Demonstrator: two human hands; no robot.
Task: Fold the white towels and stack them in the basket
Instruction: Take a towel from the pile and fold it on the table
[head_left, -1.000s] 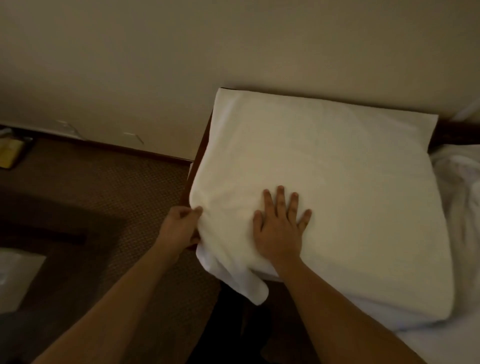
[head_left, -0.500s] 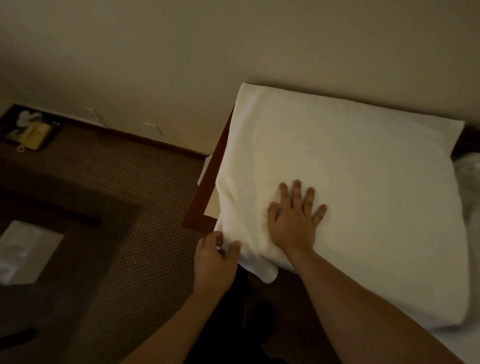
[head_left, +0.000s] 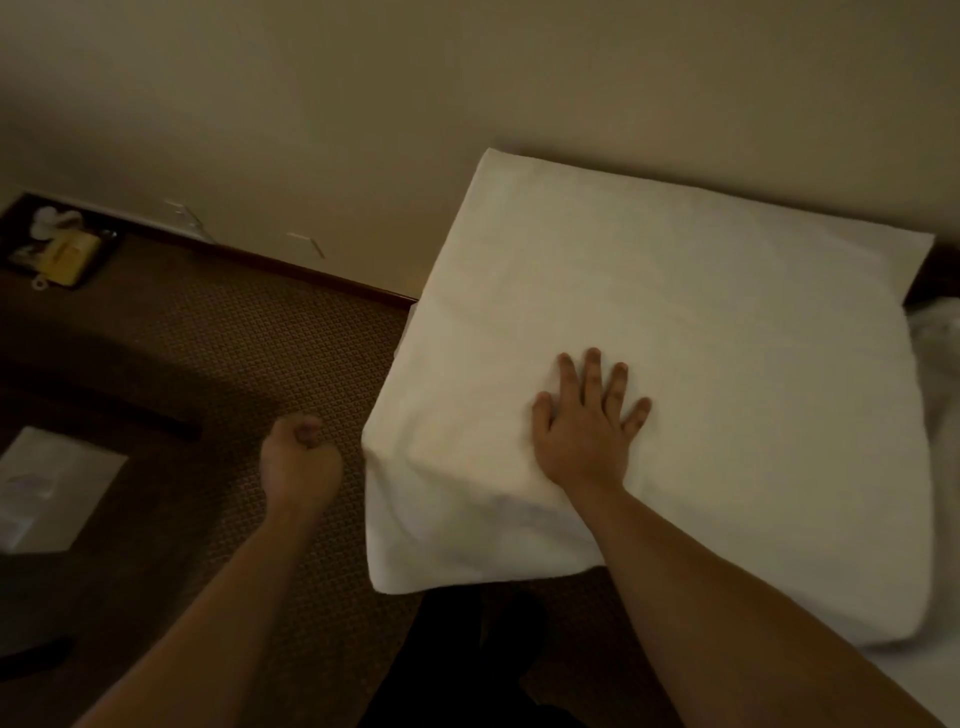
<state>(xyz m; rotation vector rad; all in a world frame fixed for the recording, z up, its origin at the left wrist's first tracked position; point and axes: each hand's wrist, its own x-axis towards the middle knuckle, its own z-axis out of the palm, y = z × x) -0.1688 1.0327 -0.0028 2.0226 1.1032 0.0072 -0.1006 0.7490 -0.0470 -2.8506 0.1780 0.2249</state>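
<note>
Our left hand (head_left: 300, 457) let go of the white towel (head_left: 649, 395) and is now a fist holding nothing. Our right hand (head_left: 584, 434) presses flat on it. Its near left corner hangs over the edge; it could slide off.

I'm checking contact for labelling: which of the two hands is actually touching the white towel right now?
The right hand: it lies flat, fingers spread, on the white towel. The left hand is curled into a fist over the carpet, clear of the towel's edge.
</note>
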